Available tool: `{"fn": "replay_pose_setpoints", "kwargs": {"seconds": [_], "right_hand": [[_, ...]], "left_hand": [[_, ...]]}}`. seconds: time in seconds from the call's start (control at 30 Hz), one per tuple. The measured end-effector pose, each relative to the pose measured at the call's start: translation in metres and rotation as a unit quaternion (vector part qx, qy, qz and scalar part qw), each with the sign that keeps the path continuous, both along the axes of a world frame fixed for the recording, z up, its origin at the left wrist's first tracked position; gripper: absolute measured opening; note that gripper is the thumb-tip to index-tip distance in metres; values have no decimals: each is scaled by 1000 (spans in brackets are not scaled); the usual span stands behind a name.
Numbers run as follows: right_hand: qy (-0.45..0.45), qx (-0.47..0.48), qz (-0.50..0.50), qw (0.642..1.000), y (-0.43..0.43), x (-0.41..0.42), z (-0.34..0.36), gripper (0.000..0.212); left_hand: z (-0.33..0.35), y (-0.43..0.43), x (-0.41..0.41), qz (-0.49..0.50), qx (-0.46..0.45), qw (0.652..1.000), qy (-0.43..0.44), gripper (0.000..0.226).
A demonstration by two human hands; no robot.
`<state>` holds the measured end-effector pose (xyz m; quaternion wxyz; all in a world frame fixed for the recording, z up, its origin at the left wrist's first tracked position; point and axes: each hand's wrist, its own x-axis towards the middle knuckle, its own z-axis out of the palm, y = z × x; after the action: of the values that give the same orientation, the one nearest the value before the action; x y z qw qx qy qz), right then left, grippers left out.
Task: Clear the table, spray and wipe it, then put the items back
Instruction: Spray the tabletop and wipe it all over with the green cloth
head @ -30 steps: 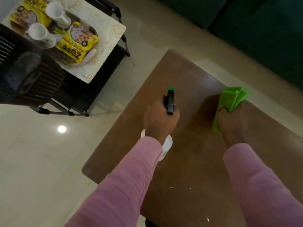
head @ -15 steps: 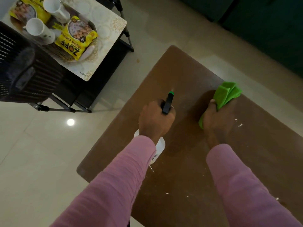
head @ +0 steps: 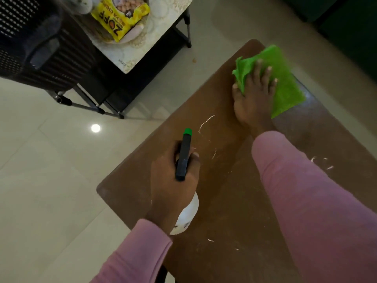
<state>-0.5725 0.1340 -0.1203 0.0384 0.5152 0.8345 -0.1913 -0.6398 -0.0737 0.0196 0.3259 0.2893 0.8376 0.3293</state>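
Cloth (head: pixel 285 84) lies flat on the desk (head: pixel 234 201), at its far corner. Right grip (head: pixel 253 99) presses it, fingers straight and splayed. Left grip (head: pixel 169 193) is wrapped round the bottle (head: pixel 182 160) above the desk's left edge. White streaks lie between them.

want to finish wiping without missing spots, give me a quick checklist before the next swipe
1. Flat cloth under the right hand: ok, fingers spread on it at the far corner.
2. Nothing loose on the table: ok in the part shown.
3. No wet streaks left: not ok, several white ones lie between the hands.
4. Firm left hand grip on the spray bottle: ok, fingers wrapped round its neck.
5. Cleared items parked safely: ok for the yellow packet on the side table; the rest is cut off.
6. Liquid left in the bottle: cannot tell.
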Motion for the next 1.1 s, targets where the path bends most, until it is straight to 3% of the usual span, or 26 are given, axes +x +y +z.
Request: {"fn": "replay_pose_setpoints", "kwargs": {"seconds": [0.1,0.17,0.27,0.37,0.43,0.5,0.57,0.67,0.73,0.8,0.9,0.97,1.1], "right_hand": [[11,20,232,972,-63,1,-6,63],[-7,23,297,955,-72,11,-6,65],[-25,30,190,981,-31,10,-9,67],[-2,22,43,999,3,-7,-8,64],[3,27,1,1000,-4,-23,-8,63],[12,17,34,999,-33,-36,-7,64],[13,11,161,987,-84,-37,-8,65],[-13,8,344,939,-125,-12,-4,73],[-17,18,291,956,-100,-1,-3,75],[-18,8,145,989,-65,1,-3,67],[-12,2,14,1000,-59,-21,-3,63],[-6,4,28,1000,-93,-39,-1,64],[-6,-12,234,972,-201,-44,-2,71]], "left_hand": [[-9,-15,-1,28,26,997,66,8],[-21,-23,1,51,45,996,61,10],[-35,-36,7,107,54,991,-62,29],[-42,-52,13,108,83,990,-36,51],[-46,-63,17,105,91,990,-17,55],[-49,-71,19,109,92,990,-17,51],[-48,-76,16,116,97,988,-39,40],[-43,-86,4,100,83,991,-36,37],[-42,-100,-2,88,91,992,-20,38],[-44,-115,-4,88,78,993,-21,35],[-50,-138,-6,110,61,992,-28,32],[-52,-151,-5,136,57,989,-34,28],[-51,-169,-1,151,33,987,-38,34]]}}
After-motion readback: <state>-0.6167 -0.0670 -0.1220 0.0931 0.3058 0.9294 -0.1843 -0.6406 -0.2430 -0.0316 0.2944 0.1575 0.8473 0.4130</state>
